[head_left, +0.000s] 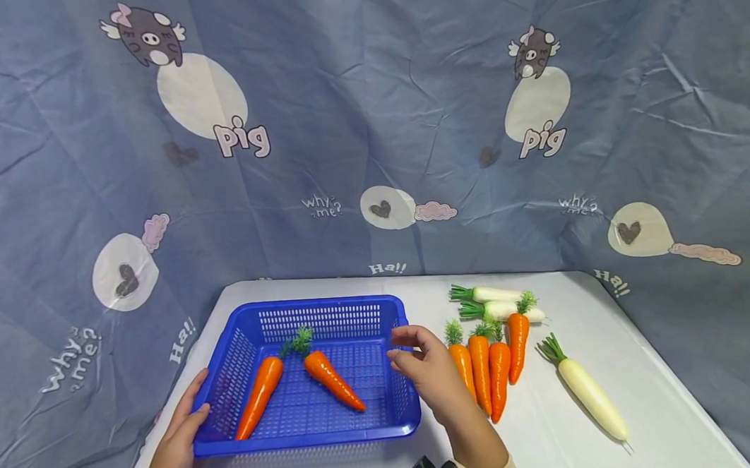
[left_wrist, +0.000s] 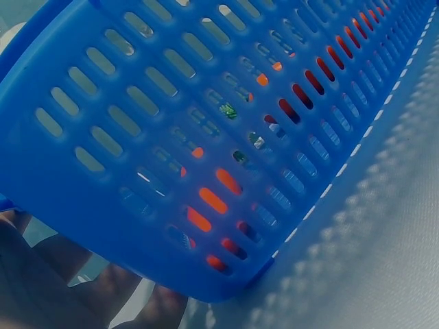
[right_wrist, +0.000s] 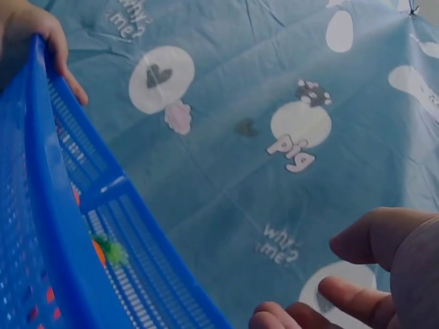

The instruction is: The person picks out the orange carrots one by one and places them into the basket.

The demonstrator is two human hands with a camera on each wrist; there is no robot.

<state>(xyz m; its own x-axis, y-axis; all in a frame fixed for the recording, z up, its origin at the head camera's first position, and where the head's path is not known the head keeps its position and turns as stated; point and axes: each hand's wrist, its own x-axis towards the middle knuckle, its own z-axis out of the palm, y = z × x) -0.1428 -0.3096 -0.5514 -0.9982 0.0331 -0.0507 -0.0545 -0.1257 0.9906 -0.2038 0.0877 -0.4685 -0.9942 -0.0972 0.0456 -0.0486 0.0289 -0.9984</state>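
Note:
A blue plastic basket [head_left: 303, 441] with slotted walls stands in front of me, with two orange carrots inside. One carrot [head_left: 260, 395] leans along the left part of the basket, and the other carrot [head_left: 334, 381] lies slantwise near the middle. My left hand [head_left: 177, 442] holds the basket at its front left corner, the thumb by the rim and the fingers along the outer wall. My right hand [head_left: 434, 372] hovers at the right rim, holding nothing, thumb apart from the loosely bent fingers. The left wrist view shows orange through the slots [left_wrist: 212, 200].
Right of the basket, several carrots [head_left: 480, 370] lie side by side on the white table [head_left: 649, 361]. Behind them are two white radishes [head_left: 495, 293] with green stems. Another white radish [head_left: 592, 399] lies farther right. A printed blue-grey cloth [head_left: 320, 159] hangs behind the table.

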